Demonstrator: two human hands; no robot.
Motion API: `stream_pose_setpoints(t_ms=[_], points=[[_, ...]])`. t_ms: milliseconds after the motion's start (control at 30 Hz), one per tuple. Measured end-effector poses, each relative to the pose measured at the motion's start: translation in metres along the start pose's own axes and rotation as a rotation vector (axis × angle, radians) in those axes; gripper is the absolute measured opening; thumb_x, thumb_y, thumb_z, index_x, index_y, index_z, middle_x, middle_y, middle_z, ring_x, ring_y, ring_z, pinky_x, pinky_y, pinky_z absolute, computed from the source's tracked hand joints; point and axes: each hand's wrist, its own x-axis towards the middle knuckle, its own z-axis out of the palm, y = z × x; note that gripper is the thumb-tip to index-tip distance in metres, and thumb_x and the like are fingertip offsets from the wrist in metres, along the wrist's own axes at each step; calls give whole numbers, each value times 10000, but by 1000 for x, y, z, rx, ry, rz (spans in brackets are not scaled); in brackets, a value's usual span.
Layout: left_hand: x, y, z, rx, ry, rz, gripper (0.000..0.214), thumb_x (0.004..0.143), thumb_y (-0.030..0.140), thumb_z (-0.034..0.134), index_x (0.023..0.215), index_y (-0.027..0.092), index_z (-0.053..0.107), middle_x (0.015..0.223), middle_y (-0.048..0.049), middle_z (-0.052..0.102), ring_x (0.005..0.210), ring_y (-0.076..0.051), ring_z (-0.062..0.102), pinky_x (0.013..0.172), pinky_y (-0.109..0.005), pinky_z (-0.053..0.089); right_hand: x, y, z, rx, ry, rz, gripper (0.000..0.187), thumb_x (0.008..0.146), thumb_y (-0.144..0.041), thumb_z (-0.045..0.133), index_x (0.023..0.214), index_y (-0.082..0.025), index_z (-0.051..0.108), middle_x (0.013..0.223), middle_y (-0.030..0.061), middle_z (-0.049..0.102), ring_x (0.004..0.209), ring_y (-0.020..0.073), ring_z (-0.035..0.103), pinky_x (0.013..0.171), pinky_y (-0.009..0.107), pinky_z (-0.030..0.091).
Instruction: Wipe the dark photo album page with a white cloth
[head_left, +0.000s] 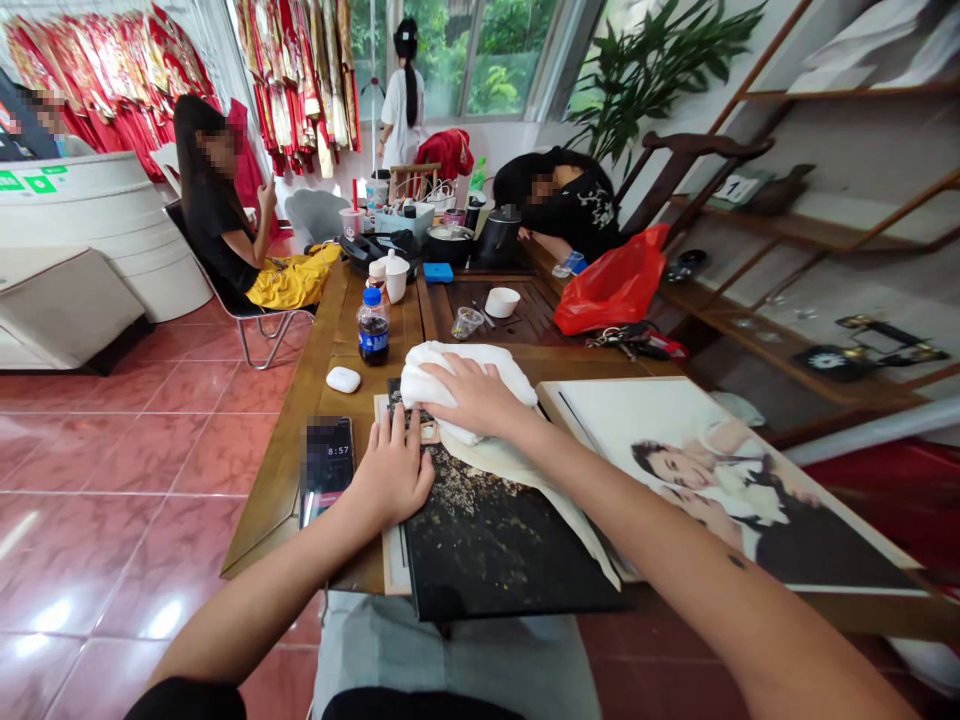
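A black panel [495,560] with a gold-speckled pattern lies flat at the table's near edge, seemingly a dark photo print. My left hand [396,465] rests on its left side, palm down with fingers stretched out and nothing in them. Near the panel's far end, my right hand [472,395] presses on a bunched white cloth [517,370], its fingers bent over the top. A cream curved shape [525,465] runs from under the cloth toward the panel's lower right corner; whether it is printed or loose I cannot tell. Under the panel's left edge shows a pale board [396,565].
Right of the panel lies a large portrait photo [720,500]. A phone [327,465], a white earbud case [343,379] and a cola bottle [373,330] stand left. Farther off are a red plastic bag [615,280], keys [622,338] and a white bowl [502,302]. Several people are around.
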Motion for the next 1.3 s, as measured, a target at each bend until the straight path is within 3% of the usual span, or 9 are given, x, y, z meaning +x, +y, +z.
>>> stream_pose_setpoints(t_ms=[300, 600, 933, 1133, 1300], points=[[0, 1, 0, -12, -2, -8, 682, 1012, 361, 339, 1579, -5, 238, 1634, -301, 250, 1549, -395, 217, 1205, -574, 297, -10, 17, 2, -18, 18, 31, 669, 940, -640, 462, 1522, -311, 428, 1601, 132, 368, 1352, 406, 439, 1036, 643, 375], [0, -1, 3, -17, 30, 8, 675, 1012, 359, 324, 1578, 3, 234, 1630, -296, 270, 1548, -389, 230, 1190, -579, 315, -44, 36, -1, -32, 48, 32, 637, 946, -568, 497, 1502, -259, 470, 1541, 176, 436, 1316, 411, 471, 1005, 630, 403], [0, 0, 2, -6, 27, -1, 687, 1007, 359, 337, 1581, 2, 218, 1630, -301, 261, 1548, -395, 223, 1198, -568, 303, -129, 24, 1, -7, 87, -96, 585, 885, -422, 595, 1453, -291, 543, 1516, 154, 469, 1374, 368, 432, 1072, 568, 377], [-1, 0, -3, -10, 17, 15, 684, 1008, 353, 331, 1581, -2, 218, 1637, -297, 247, 1550, -395, 215, 1202, -580, 295, -182, 11, 8, 4, 138, -171, 686, 806, -362, 643, 1478, -320, 513, 1525, 168, 461, 1356, 388, 456, 1037, 604, 387], [-1, 1, -2, -13, 30, 5, 681, 1007, 350, 345, 1581, 3, 229, 1635, -297, 253, 1548, -394, 224, 1202, -576, 298, -210, 2, 10, 12, 137, -202, 785, 738, -360, 669, 1501, -345, 481, 1567, 154, 422, 1370, 413, 442, 1032, 626, 381]])
